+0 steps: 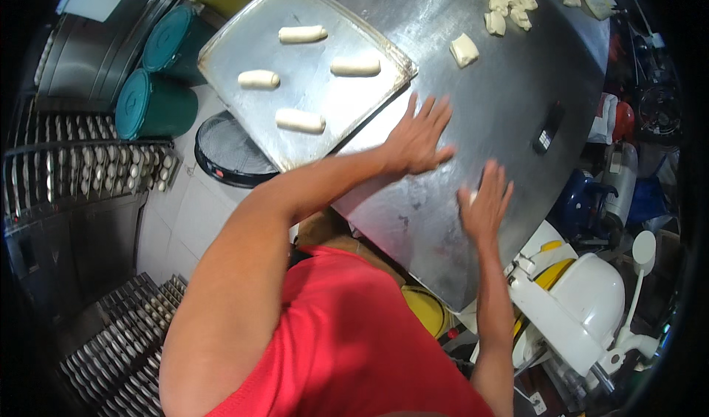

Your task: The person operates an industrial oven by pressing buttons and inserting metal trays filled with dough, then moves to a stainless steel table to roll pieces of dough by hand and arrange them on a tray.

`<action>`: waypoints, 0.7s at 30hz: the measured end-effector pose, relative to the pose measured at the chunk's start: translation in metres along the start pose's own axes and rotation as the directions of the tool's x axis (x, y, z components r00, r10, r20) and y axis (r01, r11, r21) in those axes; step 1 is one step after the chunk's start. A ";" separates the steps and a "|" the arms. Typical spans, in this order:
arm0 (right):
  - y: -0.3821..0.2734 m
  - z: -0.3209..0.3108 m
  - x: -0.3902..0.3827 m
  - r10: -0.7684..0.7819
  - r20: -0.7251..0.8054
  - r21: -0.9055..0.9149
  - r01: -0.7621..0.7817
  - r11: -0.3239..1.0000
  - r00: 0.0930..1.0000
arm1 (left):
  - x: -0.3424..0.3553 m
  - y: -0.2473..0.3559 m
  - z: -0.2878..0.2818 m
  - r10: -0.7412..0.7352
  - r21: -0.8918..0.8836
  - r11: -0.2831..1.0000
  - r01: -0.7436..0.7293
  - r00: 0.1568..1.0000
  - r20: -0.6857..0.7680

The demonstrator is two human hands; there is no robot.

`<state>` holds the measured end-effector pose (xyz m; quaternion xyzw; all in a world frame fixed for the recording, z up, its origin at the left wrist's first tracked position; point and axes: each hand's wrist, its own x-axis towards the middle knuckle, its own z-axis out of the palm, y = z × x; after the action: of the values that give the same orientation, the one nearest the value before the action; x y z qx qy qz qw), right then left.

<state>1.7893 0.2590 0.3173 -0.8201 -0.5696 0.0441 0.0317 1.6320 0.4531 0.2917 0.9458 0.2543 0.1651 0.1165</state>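
Over the metal worktable [413, 232], my left hand [419, 138] is held palm down with fingers spread, beside the near right edge of a baking tray. My right hand [484, 203] lies flat on the table further right, fingers stretched out. A bit of pale dough [473, 195] shows between its thumb and palm; the rest, if any, is hidden under the hand. Several rolled dough logs [300, 120] rest apart on the baking tray [347, 18]. One cut dough piece [464, 50] sits beyond my hands, and a heap of dough pieces [509, 0] lies at the far edge.
A dark phone-like device [548, 127] lies on the table's right. White kitchen machine [576, 306] stands at the lower right. To the left are teal lidded bins [156, 107], a round black-rimmed sieve [236, 151] and racks of shaped dough [111, 169].
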 end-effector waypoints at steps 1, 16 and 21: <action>0.000 0.000 0.031 0.102 -0.022 0.110 -0.099 0.989 0.995 | 0.025 -0.004 0.004 -0.004 0.008 1.000 0.005 0.997 -0.072; 0.035 -0.011 -0.064 0.271 -0.035 0.501 -0.218 0.838 0.962 | -0.056 -0.028 -0.054 -0.188 -0.308 0.915 0.262 0.950 0.251; 0.025 -0.030 -0.011 0.163 -0.392 0.189 -0.094 0.977 0.905 | -0.016 -0.019 -0.056 0.214 -0.086 0.972 -0.220 0.974 -0.073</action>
<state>1.8119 0.2402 0.3452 -0.8417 -0.4895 -0.0776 0.2143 1.5899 0.4682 0.3338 0.9558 0.1448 0.2183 0.1337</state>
